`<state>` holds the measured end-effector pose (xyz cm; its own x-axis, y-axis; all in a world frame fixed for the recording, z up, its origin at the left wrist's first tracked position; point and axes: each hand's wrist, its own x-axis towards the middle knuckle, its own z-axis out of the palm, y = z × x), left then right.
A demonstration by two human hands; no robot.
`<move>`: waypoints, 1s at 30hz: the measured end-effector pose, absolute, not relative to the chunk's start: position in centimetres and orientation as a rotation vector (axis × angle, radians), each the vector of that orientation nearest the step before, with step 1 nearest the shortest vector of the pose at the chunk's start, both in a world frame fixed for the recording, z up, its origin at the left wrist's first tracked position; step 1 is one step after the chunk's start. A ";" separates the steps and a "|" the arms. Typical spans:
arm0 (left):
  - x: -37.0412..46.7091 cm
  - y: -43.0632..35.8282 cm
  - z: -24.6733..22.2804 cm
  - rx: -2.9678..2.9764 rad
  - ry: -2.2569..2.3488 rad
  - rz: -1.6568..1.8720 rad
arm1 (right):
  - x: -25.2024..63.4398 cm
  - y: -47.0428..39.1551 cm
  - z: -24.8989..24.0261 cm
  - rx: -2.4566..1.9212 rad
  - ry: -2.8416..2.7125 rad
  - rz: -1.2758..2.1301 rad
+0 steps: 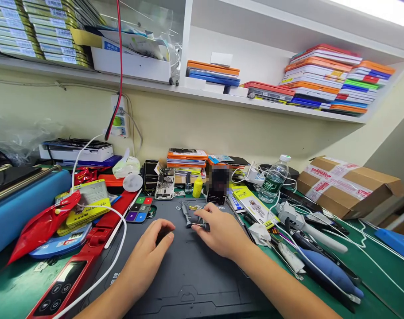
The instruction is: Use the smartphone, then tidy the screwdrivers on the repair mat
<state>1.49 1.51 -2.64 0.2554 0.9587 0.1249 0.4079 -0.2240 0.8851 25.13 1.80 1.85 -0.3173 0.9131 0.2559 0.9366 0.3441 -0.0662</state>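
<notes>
Over the dark grey work mat, my left hand is raised with its fingers curved and apart, and nothing shows between them. My right hand is closed by thumb and fingers on a small dark screwdriver. Another grey screwdriver lies on the mat, touching or very near that one. Behind them an opened phone frame leans upright, and a phone with a dark screen stands to its right. A small yellow bottle is between the two.
On the left are a red device, a white cable, yellow packets and a coloured magnetic pad. To the right lie a water bottle, a cardboard box, tools and a blue-handled item. A shelf hangs above.
</notes>
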 end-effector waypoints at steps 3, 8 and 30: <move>1.6 1.8 -2.8 1.892 1.262 0.884 | 24.8 2.3 1.7 -1.662 -2.367 -0.112; 2.3 1.8 -1.7 2.160 1.258 0.747 | 25.4 2.2 1.4 -1.619 -2.390 -0.066; 6.6 5.7 -1.3 2.485 1.324 0.631 | 26.5 2.8 0.3 -1.511 -2.390 -0.010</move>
